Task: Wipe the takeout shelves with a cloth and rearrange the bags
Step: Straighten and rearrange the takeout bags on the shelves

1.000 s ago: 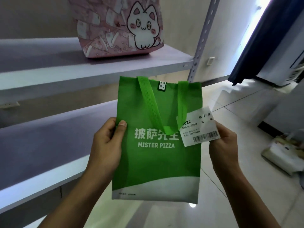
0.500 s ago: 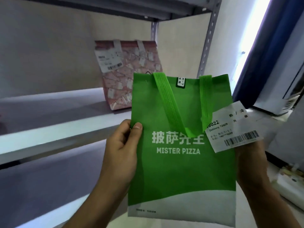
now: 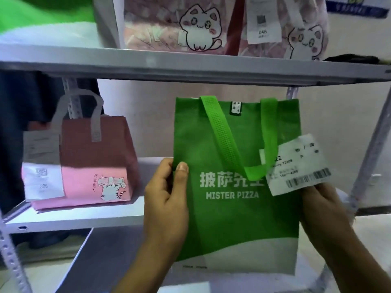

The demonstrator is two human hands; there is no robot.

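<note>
Left grip [image 3: 167, 199] and right grip [image 3: 321, 206] pinching green bag [image 3: 232, 218] edges, bag between them

The left hand [image 3: 166, 199] is raised in front of the chest, its thumb pressed flat across the front of the green bag [image 3: 232, 218] and its fingers curled behind the bag's left edge, so that edge is pinched. The right hand [image 3: 321, 210] is held at about the same height on the opposite side, its fingers tucked behind the bag's right edge, which is gripped just below the white receipt [image 3: 296, 166]; how its thumb lies cannot be made out. Both forearms are angled upward and inward from the bottom of the view, with the wrists kept fairly straight.
</note>
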